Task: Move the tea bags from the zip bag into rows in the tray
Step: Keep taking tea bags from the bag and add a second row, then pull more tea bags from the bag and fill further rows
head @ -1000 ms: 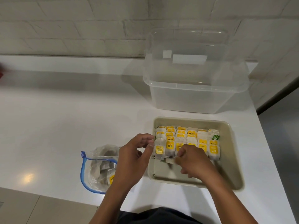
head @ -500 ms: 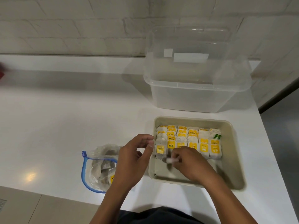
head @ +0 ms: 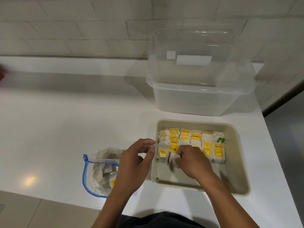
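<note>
A beige tray (head: 236, 155) sits on the white counter and holds several rows of tea bags (head: 195, 137) with yellow tags, filling its far half. My right hand (head: 192, 160) is inside the tray at the front row, fingers pinched on a white tea bag (head: 173, 159) that stands second from the left. My left hand (head: 136, 162) hovers just left of the tray's rim, fingers curled and apart, holding nothing. A clear zip bag (head: 100, 170) with a blue seal lies left of that hand with several tea bags inside.
A large clear plastic bin (head: 197, 96) with its lid leaning behind it stands just beyond the tray. The counter's front edge runs close to my body, and its right edge lies right of the tray. A brick wall backs the counter.
My right hand has brought the tea bag up against the front row and stood it there. My left hand has barely moved.
</note>
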Demonstrator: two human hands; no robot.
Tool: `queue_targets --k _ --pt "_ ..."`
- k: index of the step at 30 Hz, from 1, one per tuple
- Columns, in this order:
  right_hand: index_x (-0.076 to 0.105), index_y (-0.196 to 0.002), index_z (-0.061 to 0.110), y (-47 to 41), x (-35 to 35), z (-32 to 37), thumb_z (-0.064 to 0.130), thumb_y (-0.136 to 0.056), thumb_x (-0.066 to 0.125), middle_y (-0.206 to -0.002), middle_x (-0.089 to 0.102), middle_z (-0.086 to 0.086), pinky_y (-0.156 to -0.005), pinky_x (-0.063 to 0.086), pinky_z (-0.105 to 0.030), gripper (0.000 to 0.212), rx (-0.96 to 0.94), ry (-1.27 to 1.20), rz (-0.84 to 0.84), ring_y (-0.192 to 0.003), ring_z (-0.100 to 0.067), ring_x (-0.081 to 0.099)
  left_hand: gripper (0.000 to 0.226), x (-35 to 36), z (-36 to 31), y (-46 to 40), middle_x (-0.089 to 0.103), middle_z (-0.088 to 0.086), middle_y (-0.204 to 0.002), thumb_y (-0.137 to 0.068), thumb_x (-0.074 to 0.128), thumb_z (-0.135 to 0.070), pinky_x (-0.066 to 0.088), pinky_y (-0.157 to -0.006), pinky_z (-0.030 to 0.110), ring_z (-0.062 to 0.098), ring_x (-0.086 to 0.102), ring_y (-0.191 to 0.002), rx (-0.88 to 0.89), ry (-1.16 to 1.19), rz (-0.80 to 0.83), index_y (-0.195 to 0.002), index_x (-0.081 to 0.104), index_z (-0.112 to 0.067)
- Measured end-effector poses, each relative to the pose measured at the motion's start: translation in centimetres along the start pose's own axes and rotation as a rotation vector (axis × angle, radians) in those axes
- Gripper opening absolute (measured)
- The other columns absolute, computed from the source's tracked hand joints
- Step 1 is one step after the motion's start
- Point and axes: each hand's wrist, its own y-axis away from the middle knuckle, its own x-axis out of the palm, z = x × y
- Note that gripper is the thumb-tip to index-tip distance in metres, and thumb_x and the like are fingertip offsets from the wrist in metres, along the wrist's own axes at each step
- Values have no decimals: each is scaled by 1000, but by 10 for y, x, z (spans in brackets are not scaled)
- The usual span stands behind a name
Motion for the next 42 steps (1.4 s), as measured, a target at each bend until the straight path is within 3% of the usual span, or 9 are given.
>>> queue_targets --k 7,13,18,21,25,29,35,42 --pt "50 -88 22 -3 2 1 31 -92 57 -92 63 -2 -66 39 -31 12 29 -21 -66 -93 -25 55 20 0 2 1 72 -20 -88 -94 67 -14 52 -63 30 3 67 -87 6 -19 -10 -97 70 -34" --pt "49 -74 21 -1 -1 5 36 -84 68 -74 65 -4 -66 59 -44 26 76 -231 -63 -74 -28 67 20 0 1 0 72 -20 -88 -94 67 -13 52 -63 29 3 67 -86 5 -10 -8 -97 70 -33" --pt "57 -70 13 0 -4 2 36 -85 70 -63 69 -6 -64 60 -45 30 87 -307 -58 -60 -25 68 19 0 2 1 72 -21 -88 -95 67 -15 52 -63 29 3 67 -87 15 -18 -1 -98 70 -34" --pt "66 -72 16 3 -6 -2 26 -88 67 -62 69 1 -65 59 -41 19 53 -346 -14 -50 -12 63 19 0 2 1 72 -21 -88 -95 66 -15 52 -62 29 3 67 -87 14 -19 13 -98 70 -33" --pt "73 -93 31 8 -10 -4 23 -92 64 -74 66 15 -75 48 -23 12 -44 -287 14 -64 2 57 18 1 3 0 72 -20 -89 -93 68 -14 52 -62 27 3 67 -89 17 -11 30 -99 70 -31" --pt "74 -103 31 12 -14 -5 23 -90 64 -90 73 10 -85 49 -24 18 -48 -213 -6 -94 -8 65 20 2 4 0 71 -17 -93 -90 72 -14 51 -63 24 2 67 -91 18 -7 58 -101 70 -30" --pt "74 -114 31 16 -11 -7 19 -91 61 -109 74 9 -87 45 -17 29 -53 -162 -10 -103 -6 65 33 4 9 -3 70 -23 -96 -88 70 0 51 -70 12 3 67 -94 56 -33 76 -104 70 -29" --pt "72 -121 30 15 -4 -5 23 -94 58 -119 72 6 -96 47 -24 31 -56 -151 -25 -114 -12 63 34 3 13 -7 71 -19 -98 -88 69 1 52 -76 13 5 68 -95 90 -29 72 -104 70 -29"
